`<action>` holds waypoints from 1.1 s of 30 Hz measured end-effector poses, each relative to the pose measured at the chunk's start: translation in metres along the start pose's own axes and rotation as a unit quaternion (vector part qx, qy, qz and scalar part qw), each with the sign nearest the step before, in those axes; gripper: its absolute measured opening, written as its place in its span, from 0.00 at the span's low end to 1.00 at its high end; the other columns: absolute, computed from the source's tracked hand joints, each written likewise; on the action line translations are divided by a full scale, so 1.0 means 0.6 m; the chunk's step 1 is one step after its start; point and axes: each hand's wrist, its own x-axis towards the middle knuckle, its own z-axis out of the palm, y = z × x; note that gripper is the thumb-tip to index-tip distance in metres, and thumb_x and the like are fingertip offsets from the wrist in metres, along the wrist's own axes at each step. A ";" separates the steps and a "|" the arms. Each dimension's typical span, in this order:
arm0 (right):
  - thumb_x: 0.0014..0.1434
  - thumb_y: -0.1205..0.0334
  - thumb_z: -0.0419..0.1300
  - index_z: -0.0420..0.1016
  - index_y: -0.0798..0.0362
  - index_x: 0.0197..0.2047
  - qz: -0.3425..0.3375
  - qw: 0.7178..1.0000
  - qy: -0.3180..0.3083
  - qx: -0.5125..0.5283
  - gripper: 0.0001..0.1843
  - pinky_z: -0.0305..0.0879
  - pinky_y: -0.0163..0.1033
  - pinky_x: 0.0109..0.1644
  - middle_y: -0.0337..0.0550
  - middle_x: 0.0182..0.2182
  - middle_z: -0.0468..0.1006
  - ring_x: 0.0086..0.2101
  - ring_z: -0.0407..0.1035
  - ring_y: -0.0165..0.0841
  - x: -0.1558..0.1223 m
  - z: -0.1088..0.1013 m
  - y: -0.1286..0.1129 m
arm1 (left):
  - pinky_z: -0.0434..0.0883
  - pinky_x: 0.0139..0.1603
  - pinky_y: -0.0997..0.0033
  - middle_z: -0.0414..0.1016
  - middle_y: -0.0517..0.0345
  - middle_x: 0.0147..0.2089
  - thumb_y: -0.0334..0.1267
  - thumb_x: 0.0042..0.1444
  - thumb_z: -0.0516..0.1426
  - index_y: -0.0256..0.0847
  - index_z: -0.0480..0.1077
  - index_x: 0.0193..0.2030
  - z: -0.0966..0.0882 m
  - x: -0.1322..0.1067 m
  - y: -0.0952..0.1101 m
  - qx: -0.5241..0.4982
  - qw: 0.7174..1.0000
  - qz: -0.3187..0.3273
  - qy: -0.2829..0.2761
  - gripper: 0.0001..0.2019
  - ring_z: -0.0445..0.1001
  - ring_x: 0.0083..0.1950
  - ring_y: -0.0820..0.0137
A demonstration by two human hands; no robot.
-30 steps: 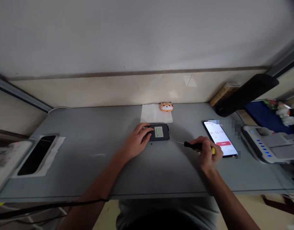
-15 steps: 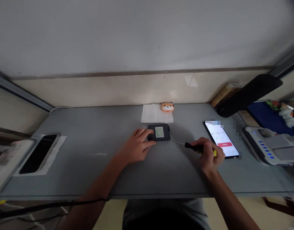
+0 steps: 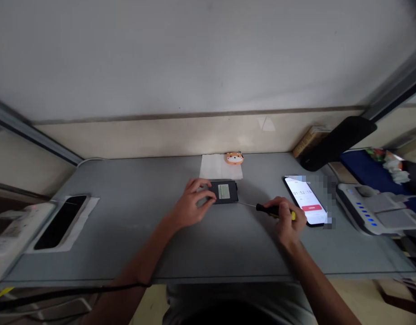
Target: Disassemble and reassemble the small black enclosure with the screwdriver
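Observation:
A flat black box [image 3: 231, 193] with a pale printed label lies on the grey desk in front of me. My left hand [image 3: 194, 203] is closed about its left end, thumb at the near side and fingers at the left edge. In my right hand [image 3: 291, 217] is a screwdriver [image 3: 269, 209] with a black and yellow handle, held nearly level and pointing left. Its thin shaft reaches the box's near right corner; whether the tip touches there is too small to tell.
Behind the box lie white paper [image 3: 214, 167] and an orange animal-face case [image 3: 234, 158]. A lit phone [image 3: 306, 198] sits beside my right hand, with a power strip [image 3: 366, 210] and black cylinder [image 3: 339, 142] beyond. Another phone [image 3: 61, 222] lies far left.
The whole view has shifted a little. My left fingers have curled more at the box's left end. The screwdriver stays at the same corner.

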 end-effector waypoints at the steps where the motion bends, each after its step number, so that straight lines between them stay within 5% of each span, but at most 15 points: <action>1: 0.67 0.55 0.52 0.81 0.52 0.23 -0.001 1.000 -0.004 -0.001 0.25 0.65 0.35 0.24 0.42 0.20 0.78 0.21 0.71 0.31 0.000 0.000 0.000 | 0.70 0.58 0.55 0.73 0.50 0.49 0.35 0.68 0.57 0.43 0.78 0.39 -0.001 0.009 -0.008 0.003 1.000 -0.017 0.016 0.08 0.71 0.52 0.62; 4: 0.67 0.55 0.51 0.81 0.52 0.23 -0.005 1.000 -0.010 0.000 0.26 0.65 0.35 0.23 0.41 0.20 0.78 0.20 0.70 0.30 0.001 0.001 -0.002 | 0.69 0.61 0.54 0.73 0.50 0.49 0.35 0.67 0.58 0.43 0.78 0.40 0.002 0.047 -0.040 0.047 0.996 -0.070 0.037 0.07 0.72 0.50 0.62; 8: 0.67 0.55 0.52 0.80 0.52 0.23 -0.005 1.000 -0.009 -0.002 0.25 0.66 0.35 0.24 0.42 0.20 0.79 0.20 0.71 0.31 0.002 0.001 -0.006 | 0.67 0.61 0.54 0.75 0.48 0.51 0.32 0.64 0.59 0.42 0.79 0.40 0.015 0.089 -0.074 0.104 0.983 -0.153 -0.014 0.07 0.72 0.55 0.58; 17: 0.68 0.55 0.52 0.80 0.51 0.24 -0.012 0.998 -0.047 -0.028 0.24 0.67 0.35 0.26 0.41 0.21 0.80 0.22 0.72 0.31 0.005 -0.001 -0.011 | 0.65 0.62 0.53 0.79 0.52 0.52 0.35 0.68 0.54 0.45 0.77 0.49 0.019 0.068 -0.093 0.099 0.981 -0.153 -0.073 0.11 0.74 0.57 0.58; 25: 0.68 0.53 0.50 0.81 0.51 0.24 -0.015 1.000 0.005 -0.022 0.27 0.67 0.38 0.25 0.43 0.20 0.79 0.22 0.73 0.33 -0.004 -0.005 0.004 | 0.66 0.62 0.55 0.79 0.53 0.51 0.38 0.71 0.51 0.45 0.76 0.52 0.019 0.068 -0.033 0.035 0.996 -0.029 -0.071 0.13 0.75 0.55 0.62; 33: 0.68 0.50 0.52 0.81 0.51 0.25 0.011 1.000 0.015 0.024 0.26 0.65 0.38 0.25 0.42 0.20 0.77 0.22 0.70 0.32 -0.013 -0.005 0.015 | 0.67 0.62 0.52 0.74 0.47 0.59 0.42 0.65 0.60 0.44 0.76 0.56 0.034 0.057 0.026 -0.029 0.991 0.075 -0.107 0.14 0.71 0.60 0.56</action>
